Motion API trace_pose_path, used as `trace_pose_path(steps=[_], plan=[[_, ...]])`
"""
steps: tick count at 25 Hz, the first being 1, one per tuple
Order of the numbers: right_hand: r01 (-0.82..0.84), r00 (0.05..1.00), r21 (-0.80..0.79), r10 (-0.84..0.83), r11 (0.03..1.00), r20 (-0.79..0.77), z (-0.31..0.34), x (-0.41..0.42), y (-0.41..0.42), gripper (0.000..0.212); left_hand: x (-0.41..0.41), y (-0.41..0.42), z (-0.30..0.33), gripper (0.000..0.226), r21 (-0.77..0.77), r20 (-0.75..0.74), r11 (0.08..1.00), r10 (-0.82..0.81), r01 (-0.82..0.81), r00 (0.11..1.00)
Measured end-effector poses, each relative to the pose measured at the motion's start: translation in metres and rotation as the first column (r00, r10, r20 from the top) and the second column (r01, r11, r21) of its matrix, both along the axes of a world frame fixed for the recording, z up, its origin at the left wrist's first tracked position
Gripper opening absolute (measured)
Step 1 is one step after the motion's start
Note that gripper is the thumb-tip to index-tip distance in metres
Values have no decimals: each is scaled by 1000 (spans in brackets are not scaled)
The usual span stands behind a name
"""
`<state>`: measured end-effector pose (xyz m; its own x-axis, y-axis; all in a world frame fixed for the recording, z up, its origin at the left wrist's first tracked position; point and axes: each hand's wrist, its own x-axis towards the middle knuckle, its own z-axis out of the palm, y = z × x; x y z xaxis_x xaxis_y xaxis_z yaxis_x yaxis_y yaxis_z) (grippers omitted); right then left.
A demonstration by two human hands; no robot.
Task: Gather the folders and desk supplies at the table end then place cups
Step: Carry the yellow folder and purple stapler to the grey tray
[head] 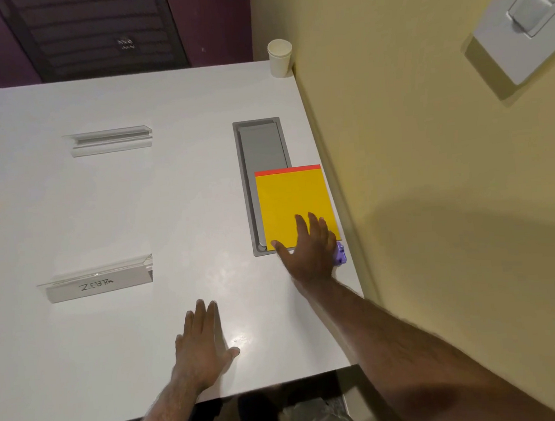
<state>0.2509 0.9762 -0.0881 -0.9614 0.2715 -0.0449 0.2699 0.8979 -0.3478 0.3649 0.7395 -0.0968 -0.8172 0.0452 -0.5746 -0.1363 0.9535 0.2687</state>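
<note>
Both flat: left hand [202,344] on table [103,207], right hand [309,251] on folder [293,202].

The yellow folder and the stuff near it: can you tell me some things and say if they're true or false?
1. The right hand rests on the yellow folder. True.
2. The paper cup lies tipped over. False: it stands upright in the table's far corner.
3. The left hand holds a name card. False: it lies flat on the white table, holding nothing.
4. One clear name holder reads ZEBRA. True.
5. The folder partly covers the grey cable hatch. True.
</note>
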Motion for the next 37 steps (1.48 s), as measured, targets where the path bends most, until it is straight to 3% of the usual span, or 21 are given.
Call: trace_pose_path(steps=[4,9,20,37], plan=[[-212,944,99,177,972,279,2,-30,-11,71,1,-4,-1,102,9,-1,1000,9,-9,1000],[-304,872,72,247,950,423,2,-44,-12,66,-2,-5,-2,100,18,-4,1000,22,-22,1000],[-410,789,73,314,909,528,0,-44,-17,72,-1,-5,-1,96,61,2,997,53,-53,999],[-500,741,64,389,863,548,-2,-55,-8,69,1,-8,-6,94,103,6,989,103,-103,995]])
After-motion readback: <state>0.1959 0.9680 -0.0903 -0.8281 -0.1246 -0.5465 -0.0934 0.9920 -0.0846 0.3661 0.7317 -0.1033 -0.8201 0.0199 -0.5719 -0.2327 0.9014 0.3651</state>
